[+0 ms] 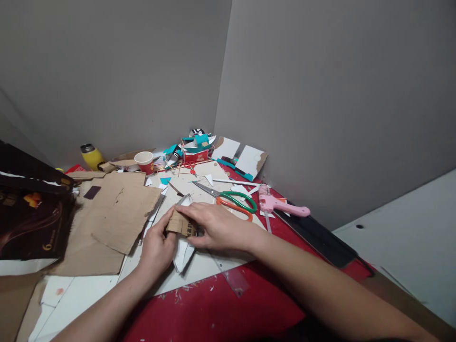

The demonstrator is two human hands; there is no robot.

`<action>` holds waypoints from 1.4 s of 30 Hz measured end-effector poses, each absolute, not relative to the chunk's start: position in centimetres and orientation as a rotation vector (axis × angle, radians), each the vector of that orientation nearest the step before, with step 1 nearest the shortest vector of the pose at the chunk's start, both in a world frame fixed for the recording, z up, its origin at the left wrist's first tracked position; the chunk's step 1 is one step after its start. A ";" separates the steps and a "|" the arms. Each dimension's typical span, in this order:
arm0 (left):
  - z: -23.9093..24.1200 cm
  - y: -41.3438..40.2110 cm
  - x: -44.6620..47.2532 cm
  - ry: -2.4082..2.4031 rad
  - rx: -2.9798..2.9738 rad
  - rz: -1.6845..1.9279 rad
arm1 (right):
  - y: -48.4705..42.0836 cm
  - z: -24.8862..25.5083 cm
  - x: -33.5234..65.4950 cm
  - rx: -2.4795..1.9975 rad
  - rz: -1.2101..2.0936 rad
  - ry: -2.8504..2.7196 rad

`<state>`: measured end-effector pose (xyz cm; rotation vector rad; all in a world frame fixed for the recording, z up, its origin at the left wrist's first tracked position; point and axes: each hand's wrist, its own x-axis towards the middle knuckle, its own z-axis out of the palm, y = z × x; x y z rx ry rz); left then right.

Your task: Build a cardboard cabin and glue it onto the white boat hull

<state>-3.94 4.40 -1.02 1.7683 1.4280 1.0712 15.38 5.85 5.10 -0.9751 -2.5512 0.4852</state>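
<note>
A small brown cardboard piece (181,223) lies on white sheets over a red table (221,313). My left hand (156,247) grips its left edge, thumb on top and fingers curled under. From the right, my right hand (215,227) presses flat on the same piece with fingers stretched out. Under the cardboard sits a folded white and grey paper shape (183,254).
Green and orange scissors (233,202) and a pink glue gun (280,204) lie just beyond my right hand. Large torn cardboard (117,213) is at left, with a dark box (30,213), a paper cup (145,162), a yellow bottle (90,156) and teal scraps (194,145) near the corner walls.
</note>
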 end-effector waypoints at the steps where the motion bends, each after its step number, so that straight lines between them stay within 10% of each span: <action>1: -1.0 4.3 -4.0 1.423 1.760 1.073 | 5.9 5.1 15.4 -0.988 0.504 -2.560; 42: -0.1 4.0 -4.0 1.319 1.570 1.280 | 5.9 5.6 16.1 -1.103 0.567 -2.402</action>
